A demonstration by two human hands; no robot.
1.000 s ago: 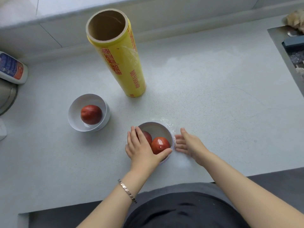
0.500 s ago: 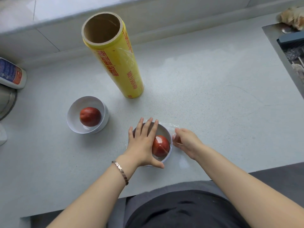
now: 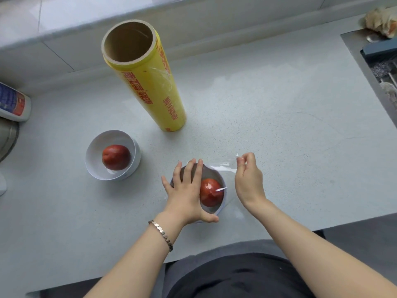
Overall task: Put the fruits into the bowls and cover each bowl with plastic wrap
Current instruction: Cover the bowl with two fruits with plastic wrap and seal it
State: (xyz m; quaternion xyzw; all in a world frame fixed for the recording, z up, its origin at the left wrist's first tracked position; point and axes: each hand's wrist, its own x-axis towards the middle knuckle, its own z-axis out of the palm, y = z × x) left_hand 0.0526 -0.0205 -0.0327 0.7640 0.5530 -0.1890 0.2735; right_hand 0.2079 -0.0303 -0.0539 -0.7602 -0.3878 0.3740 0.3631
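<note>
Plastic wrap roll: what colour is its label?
Yellow with red lettering on the roll, seen in the head view.

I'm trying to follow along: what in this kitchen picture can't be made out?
- Head view: the left hand covers the left part of the near bowl, so what lies beside the red fruit is hidden.
- The plastic wrap pinched by the right hand is clear; its outline mostly vanishes.
- The bottle is cut by the left edge; its label is too small to read.
- The sink runs off the right edge; its contents are unclear.

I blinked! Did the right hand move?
Yes: the right hand moved forward, toward the far rim of the near white round bowl, fingers pinching clear plastic wrap.
</note>
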